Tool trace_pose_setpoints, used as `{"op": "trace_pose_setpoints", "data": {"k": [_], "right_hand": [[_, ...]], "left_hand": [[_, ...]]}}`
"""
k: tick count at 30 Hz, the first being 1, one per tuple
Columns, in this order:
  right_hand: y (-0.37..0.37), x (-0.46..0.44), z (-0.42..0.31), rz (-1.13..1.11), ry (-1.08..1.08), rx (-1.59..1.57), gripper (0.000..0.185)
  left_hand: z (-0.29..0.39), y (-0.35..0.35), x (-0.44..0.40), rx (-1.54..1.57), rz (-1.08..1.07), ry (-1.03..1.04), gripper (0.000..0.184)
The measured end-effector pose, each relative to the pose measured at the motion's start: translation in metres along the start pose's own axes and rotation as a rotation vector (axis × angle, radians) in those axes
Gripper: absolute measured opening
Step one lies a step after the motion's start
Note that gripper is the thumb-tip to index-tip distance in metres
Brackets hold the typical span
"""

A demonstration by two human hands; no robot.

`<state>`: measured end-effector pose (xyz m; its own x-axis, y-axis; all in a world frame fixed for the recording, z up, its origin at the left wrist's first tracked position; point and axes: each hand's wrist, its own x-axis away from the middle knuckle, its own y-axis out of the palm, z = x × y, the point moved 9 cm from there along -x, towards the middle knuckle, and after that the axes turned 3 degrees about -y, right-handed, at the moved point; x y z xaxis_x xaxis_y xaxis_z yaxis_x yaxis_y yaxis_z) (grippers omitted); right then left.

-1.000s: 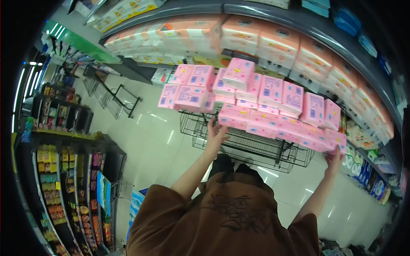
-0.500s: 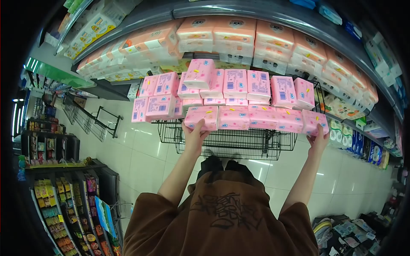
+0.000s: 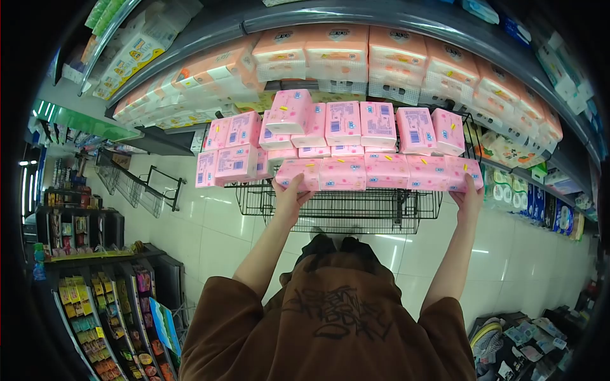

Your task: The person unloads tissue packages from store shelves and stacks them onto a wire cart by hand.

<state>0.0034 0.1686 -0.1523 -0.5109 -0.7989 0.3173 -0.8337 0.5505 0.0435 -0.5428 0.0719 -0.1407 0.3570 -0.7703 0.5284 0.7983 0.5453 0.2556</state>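
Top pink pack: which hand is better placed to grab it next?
Probably the left hand: holding the front row at its left end, it's nearer the pack than the right hand, far right.

Row of tissue packs (image 3: pixel 343 173) before me, my left fingers (image 3: pixel 295 183) at left end, my right fingers (image 3: pixel 470 182) at right. Pile of packs (image 3: pixel 344 124) just behind row, over wire rack (image 3: pixel 399 202) on floor (image 3: pixel 219 251). Behind pile: shelves (image 3: pixel 356 16), shelf packs (image 3: pixel 337 46) in line on them. Toilet rolls (image 3: pixel 499 190) off right, beyond right fingers. Far left: second wire rack (image 3: pixel 130 181); snack stand (image 3: pixel 167 267) nearer me.
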Motion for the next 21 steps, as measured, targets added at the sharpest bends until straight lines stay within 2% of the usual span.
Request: {"op": "trace_pose_setpoints", "data": {"k": [5,8,11,18,21], "right_hand": [[0.006,0.019,-0.027,0.005,-0.005,-0.059,0.061],[0.011,0.026,-0.032,-0.031,-0.017,0.034,0.061],[0.027,0.015,0.002,-0.066,-0.005,0.082,0.062],[0.016,-0.016,0.033,0.052,-0.008,0.373,0.069],[0.029,0.017,0.011,-0.01,-0.053,0.368,0.076]], "left_hand": [[0.001,-0.008,0.01,0.05,0.051,0.016,0.072],[0.009,-0.015,0.022,0.034,0.06,0.032,0.073],[0.003,-0.037,0.009,0.052,0.073,0.082,0.074],[-0.001,-0.033,-0.023,-0.055,0.08,0.041,0.09],[0.007,-0.029,-0.006,-0.17,0.114,-0.042,0.098]]}}
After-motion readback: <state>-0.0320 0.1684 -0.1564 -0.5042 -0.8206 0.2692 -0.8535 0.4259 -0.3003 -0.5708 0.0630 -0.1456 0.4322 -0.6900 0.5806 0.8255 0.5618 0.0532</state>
